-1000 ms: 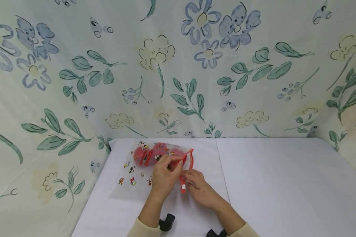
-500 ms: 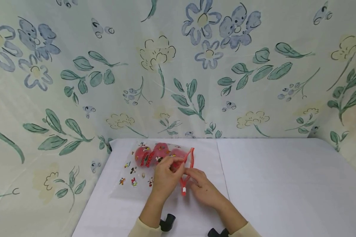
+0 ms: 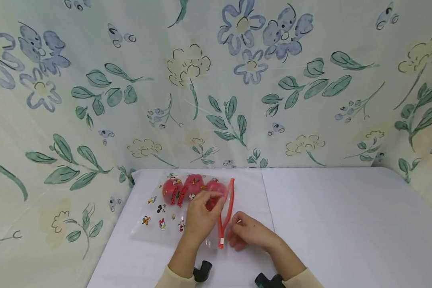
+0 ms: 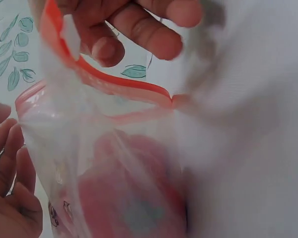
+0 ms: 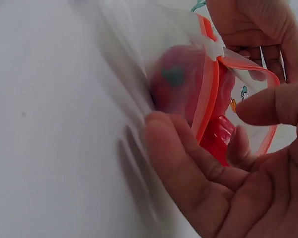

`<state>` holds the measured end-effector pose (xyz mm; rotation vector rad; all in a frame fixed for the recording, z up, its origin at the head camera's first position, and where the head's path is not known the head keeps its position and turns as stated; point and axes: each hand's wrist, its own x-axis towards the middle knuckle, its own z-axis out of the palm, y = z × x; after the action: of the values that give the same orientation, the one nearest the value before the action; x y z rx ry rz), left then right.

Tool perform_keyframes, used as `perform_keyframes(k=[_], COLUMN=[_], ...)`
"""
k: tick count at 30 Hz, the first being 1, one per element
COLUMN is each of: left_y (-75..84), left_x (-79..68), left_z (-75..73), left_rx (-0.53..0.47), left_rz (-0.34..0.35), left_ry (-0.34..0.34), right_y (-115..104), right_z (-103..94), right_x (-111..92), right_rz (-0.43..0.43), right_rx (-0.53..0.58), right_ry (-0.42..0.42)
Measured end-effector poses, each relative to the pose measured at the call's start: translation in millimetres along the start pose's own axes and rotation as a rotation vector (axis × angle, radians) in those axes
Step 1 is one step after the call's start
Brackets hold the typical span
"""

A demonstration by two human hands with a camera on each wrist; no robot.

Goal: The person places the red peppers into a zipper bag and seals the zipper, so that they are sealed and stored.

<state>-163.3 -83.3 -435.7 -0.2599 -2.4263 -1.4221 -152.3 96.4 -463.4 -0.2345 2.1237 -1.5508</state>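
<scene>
A clear zip bag [image 3: 155, 232] with cartoon prints and a red zip edge lies at the left of the white table. Several red round things [image 3: 173, 192] are inside; one [image 5: 176, 74] shows a green patch through the film. My left hand [image 3: 203, 216] pinches the film by the bag's mouth between thumb and forefinger. Apart from the zip edge, my right hand [image 3: 250, 232] holds nothing, its fingers loosely curved. A white slider [image 5: 214, 48] sits near one end of the zip. The two zip strips stand apart above it, so the mouth gapes.
White cloth covers the table [image 3: 345, 224], with a seam running right of the bag. A flowered curtain [image 3: 259, 112] hangs behind and at the sides. Black fittings [image 3: 203, 271] show beside both wrists, below the cream sleeves [image 3: 176, 280].
My right hand has let go of the zip edge and moved down and right. The slider end has dropped nearer to me and the edge lies straighter. My left hand stays put.
</scene>
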Motion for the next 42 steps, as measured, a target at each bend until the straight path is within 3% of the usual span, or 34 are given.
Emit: perform_keyframes(k=[5,8,13,18,21,24,27,29,35,37,39,40,42], left_y=[1.4,1.5,2.4,5.2,7.2,8.7,8.8,7.1,-7.3,-17.7,-28.0,-32.5,-38.8], left_x=[-0.3,-0.2,0.1,-0.4,-1.7,-4.5,-8.2,-10.6,-17.6,-19.9,-21.2,-21.7,-22.6], left_z=[-2.2,-2.4,-2.0,-0.4,-0.2,-1.6,-4.0,-5.9,-2.7,4.0,12.4,16.6,23.8], left_rx=[-0.030,-0.045,-0.118,-0.191,-0.211,-0.251,-0.337,-0.396,-0.534,-0.601,-0.683,-0.721,-0.780], left_rz=[-0.001,0.004,-0.010,-0.059,-0.112,-0.169,-0.229,-0.274,-0.428,-0.490,-0.560,-0.595,-0.646], left_ry=[0.014,-0.002,-0.009,-0.003,-0.057,-0.162,-0.344,-0.512,-1.114,-1.254,-1.289,-1.259,-1.113], right_y=[1.5,1.7,1.8,1.4,0.8,1.0,1.7,1.4,2.6,3.7,3.9,3.6,2.9], right_z=[0.5,3.3,9.1,12.6,13.3,12.8,9.4,6.9,1.8,-0.1,-3.1,-4.5,-7.1], right_x=[-0.2,-0.2,0.2,0.9,1.6,3.1,4.1,5.4,11.5,13.4,14.4,14.5,14.0], right_rz=[-0.001,-0.032,-0.103,-0.106,-0.101,-0.103,-0.117,-0.120,-0.065,-0.056,-0.055,-0.054,-0.052], right_rx=[0.146,0.196,0.169,0.143,0.164,0.172,0.154,0.148,0.195,0.236,0.294,0.313,0.322], right_ry=[-0.191,-0.242,-0.162,-0.039,-0.002,0.021,0.096,0.178,0.393,0.444,0.480,0.497,0.521])
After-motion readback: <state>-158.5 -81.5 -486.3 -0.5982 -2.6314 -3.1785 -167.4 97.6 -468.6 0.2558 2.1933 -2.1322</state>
